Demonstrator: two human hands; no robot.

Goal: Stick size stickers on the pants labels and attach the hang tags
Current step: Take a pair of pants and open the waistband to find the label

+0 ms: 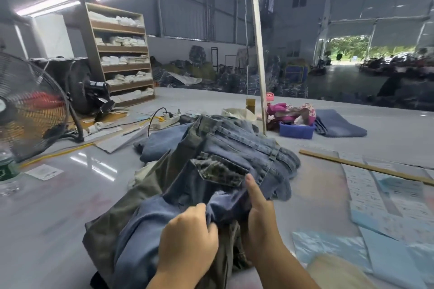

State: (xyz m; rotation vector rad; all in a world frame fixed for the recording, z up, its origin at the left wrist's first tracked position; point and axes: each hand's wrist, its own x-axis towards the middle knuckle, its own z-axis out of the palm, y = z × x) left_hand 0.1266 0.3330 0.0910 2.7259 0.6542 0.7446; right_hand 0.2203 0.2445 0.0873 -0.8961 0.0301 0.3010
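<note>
Gripping bunched blue denim pants (211, 185) at the near edge of the table (58, 195), the left hand (190, 237) curls its fingers into the cloth; the right hand (258, 209) pinches it, thumb up, beside sticker sheets (380, 197).

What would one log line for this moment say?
stage: handling jeans | left hand: grips denim | right hand: grips denim | hang tag: unseen
</note>
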